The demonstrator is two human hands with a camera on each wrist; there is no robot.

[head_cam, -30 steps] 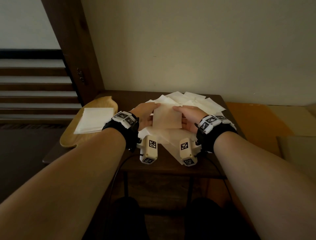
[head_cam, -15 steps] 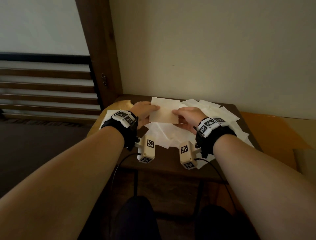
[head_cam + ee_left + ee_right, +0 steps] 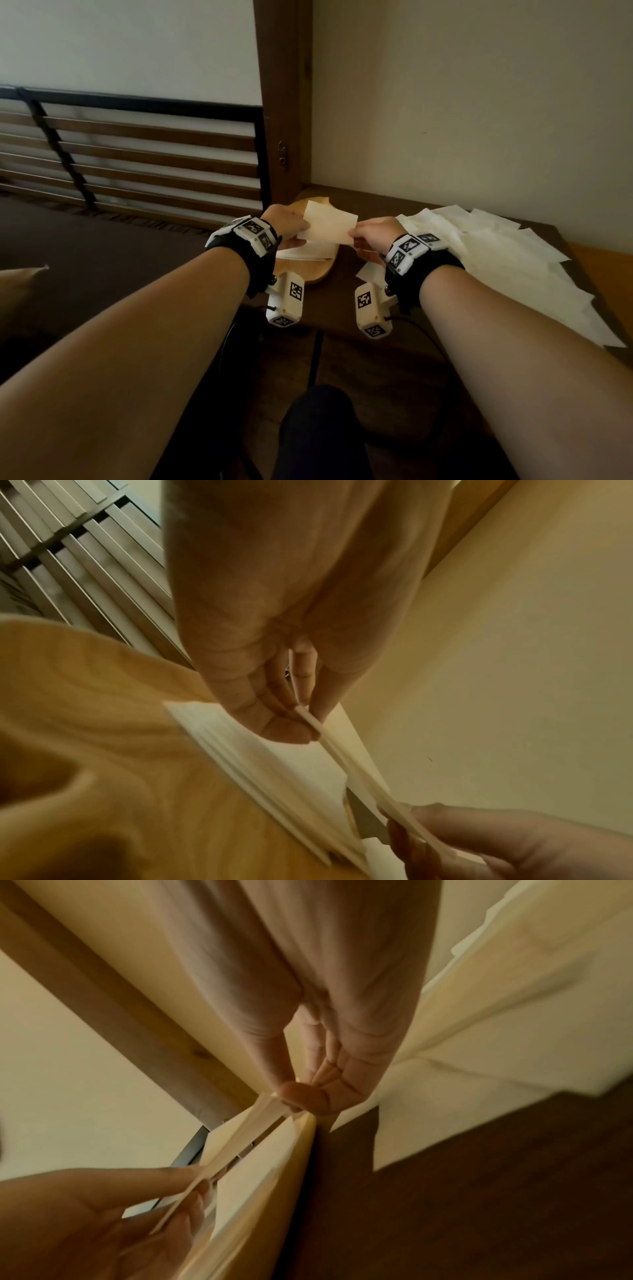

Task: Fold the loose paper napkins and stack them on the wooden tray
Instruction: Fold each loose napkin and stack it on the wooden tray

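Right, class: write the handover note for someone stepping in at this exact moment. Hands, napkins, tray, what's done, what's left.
Left hand: pinches the left edge of the folded napkin.
Right hand: pinches its right edge.
The napkin is held in the air over the tray, just above the stack, not yet set down.
Done: this napkin is folded; a stack already lies on the tray.
Left: lay it on the stack, then fold and stack the loose napkins spread over the table to the right.

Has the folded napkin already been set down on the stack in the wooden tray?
No: both hands, left and right, pinch the folded cream paper napkin in the air above the white stack.
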